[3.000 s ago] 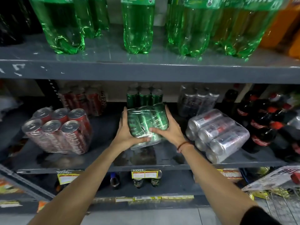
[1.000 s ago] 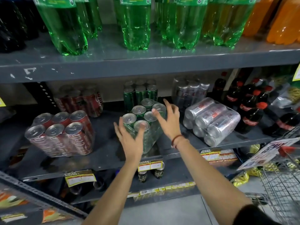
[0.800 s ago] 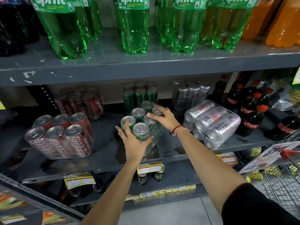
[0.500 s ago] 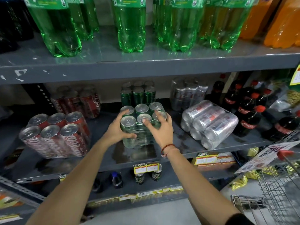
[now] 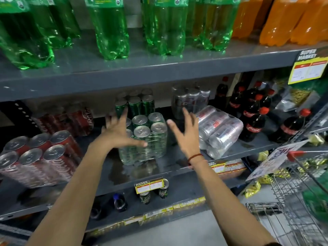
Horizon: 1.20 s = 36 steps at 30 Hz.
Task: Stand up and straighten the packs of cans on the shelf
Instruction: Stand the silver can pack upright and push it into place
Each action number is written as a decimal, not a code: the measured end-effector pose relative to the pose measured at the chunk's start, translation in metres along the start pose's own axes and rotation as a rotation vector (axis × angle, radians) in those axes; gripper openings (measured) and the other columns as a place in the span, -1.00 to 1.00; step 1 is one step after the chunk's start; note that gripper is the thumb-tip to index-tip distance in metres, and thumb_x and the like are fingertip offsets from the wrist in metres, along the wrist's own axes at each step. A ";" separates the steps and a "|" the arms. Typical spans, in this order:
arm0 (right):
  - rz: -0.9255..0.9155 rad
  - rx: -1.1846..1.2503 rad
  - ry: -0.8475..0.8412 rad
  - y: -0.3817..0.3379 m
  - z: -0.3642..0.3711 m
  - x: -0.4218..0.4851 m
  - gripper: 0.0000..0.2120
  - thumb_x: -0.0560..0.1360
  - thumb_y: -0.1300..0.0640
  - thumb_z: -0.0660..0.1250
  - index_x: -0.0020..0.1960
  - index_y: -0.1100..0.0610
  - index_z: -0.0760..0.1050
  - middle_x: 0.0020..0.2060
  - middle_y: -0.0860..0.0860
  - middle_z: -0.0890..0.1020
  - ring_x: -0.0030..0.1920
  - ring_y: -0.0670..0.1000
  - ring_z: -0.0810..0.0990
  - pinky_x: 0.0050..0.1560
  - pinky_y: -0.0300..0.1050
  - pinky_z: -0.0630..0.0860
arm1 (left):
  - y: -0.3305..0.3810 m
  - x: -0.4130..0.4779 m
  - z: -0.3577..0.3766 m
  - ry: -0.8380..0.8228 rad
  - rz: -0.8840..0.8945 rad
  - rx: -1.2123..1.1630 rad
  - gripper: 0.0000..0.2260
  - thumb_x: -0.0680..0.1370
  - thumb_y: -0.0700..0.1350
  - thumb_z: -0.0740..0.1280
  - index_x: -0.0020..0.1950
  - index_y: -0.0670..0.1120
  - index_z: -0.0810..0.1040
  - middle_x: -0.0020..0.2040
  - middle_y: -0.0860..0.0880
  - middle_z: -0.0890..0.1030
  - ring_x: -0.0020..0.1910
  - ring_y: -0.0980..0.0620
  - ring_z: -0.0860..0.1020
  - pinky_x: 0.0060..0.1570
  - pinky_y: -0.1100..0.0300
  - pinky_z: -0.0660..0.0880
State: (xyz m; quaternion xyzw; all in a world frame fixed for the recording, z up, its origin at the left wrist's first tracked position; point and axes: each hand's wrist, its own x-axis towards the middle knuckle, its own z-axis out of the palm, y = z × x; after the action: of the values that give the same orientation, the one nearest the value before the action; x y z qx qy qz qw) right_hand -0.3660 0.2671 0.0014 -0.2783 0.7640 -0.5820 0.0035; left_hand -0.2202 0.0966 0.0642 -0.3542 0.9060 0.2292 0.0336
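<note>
Green can pack [image 5: 147,139] stands upright at frame centre on the grey middle shelf [image 5: 177,166]: six cans in clear shrink-wrap, tops up, long axis vertical, three-can rows running front to back. Left hand [image 5: 117,134] is spread wide open, fingers splayed, in front of the pack's left side; cannot tell if it touches the wrap. Right hand [image 5: 186,135] is open too, fingers loosely curled, just beside the pack's right side, gripping nothing; thread band on its wrist.

Silver can pack [image 5: 218,132], right of centre, lies on its side, can tops facing lower left of frame. Red can pack [image 5: 39,157], lower left, tilts back, tops toward the viewer. Behind, upright near the shelf's rear: second green pack [image 5: 136,103], dark-wrapped pack [image 5: 191,100], red pack [image 5: 71,118] (blurred). Cola bottles [image 5: 252,121] stand at right.

Upper shelf [image 5: 142,75] carries green bottles [image 5: 110,29] and orange bottles [image 5: 284,20] at top right. Yellow price tags on shelf edges. Wire trolley [image 5: 292,201] at lower right. Wet patch on the shelf in front of the green pack. Floor grey.
</note>
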 end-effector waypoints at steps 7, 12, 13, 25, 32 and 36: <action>0.139 -0.220 0.331 0.049 -0.111 0.036 -0.24 0.40 -0.27 0.34 0.48 0.01 0.21 0.45 0.24 0.18 0.44 0.23 0.16 0.39 0.08 0.21 | 0.129 0.042 0.037 -0.041 0.481 -0.172 0.13 0.18 0.41 0.41 0.52 0.10 -0.20 0.57 -0.06 -0.14 0.54 -0.06 -0.11 0.45 0.08 -0.03; 0.579 -0.166 0.088 0.085 -0.140 0.051 -0.01 0.30 -0.31 0.41 0.52 -0.15 -0.10 0.47 0.28 0.07 0.43 0.32 0.21 0.38 0.20 0.27 | 0.181 0.104 0.080 -0.272 0.474 -0.070 0.11 0.24 0.34 0.43 0.53 0.09 -0.22 0.58 -0.06 -0.05 0.54 -0.05 0.01 0.45 0.12 0.01; 0.617 -0.120 0.051 0.088 -0.141 0.054 0.03 0.29 -0.28 0.43 0.52 -0.15 -0.15 0.48 0.28 0.09 0.40 0.32 0.26 0.36 0.17 0.30 | 0.187 0.114 0.084 -0.306 0.469 -0.047 0.12 0.24 0.35 0.44 0.53 0.07 -0.21 0.57 -0.04 -0.03 0.53 -0.04 0.03 0.48 0.10 0.02; 0.591 0.084 -0.026 0.105 -0.148 0.079 -0.04 0.14 -0.05 0.62 0.37 0.02 0.16 0.23 0.10 0.50 0.15 0.12 0.52 0.12 0.01 0.52 | 0.181 0.134 0.117 -0.273 0.483 -0.103 0.18 -0.04 0.51 0.42 0.45 0.37 -0.11 0.52 -0.07 0.22 0.48 -0.08 0.22 0.43 -0.03 0.22; 0.303 0.052 -0.053 0.095 -0.145 0.066 -0.28 0.12 0.00 0.64 0.14 -0.10 0.30 -0.05 -0.09 0.59 -0.06 -0.07 0.61 -0.20 -0.36 0.53 | 0.157 0.096 0.128 -0.033 0.385 -0.196 0.19 -0.04 0.51 0.42 0.48 0.32 -0.08 0.42 -0.07 0.33 0.38 -0.11 0.35 0.32 -0.08 0.36; 0.054 -0.005 -0.094 0.084 -0.143 0.056 -0.29 0.09 -0.10 0.64 0.05 -0.36 0.26 0.03 -0.08 0.59 0.00 -0.18 0.59 0.00 -0.28 0.52 | 0.142 0.063 0.152 0.175 0.362 -0.318 0.23 -0.03 0.52 0.38 0.48 0.28 -0.18 0.44 -0.07 0.21 0.37 -0.13 0.33 0.27 -0.12 0.39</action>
State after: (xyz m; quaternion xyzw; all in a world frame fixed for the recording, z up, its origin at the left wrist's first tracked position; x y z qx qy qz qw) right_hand -0.4960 0.3843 -0.0089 -0.2848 0.7716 -0.5662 0.0543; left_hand -0.3760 0.2154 -0.0298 -0.2054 0.9068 0.3394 -0.1427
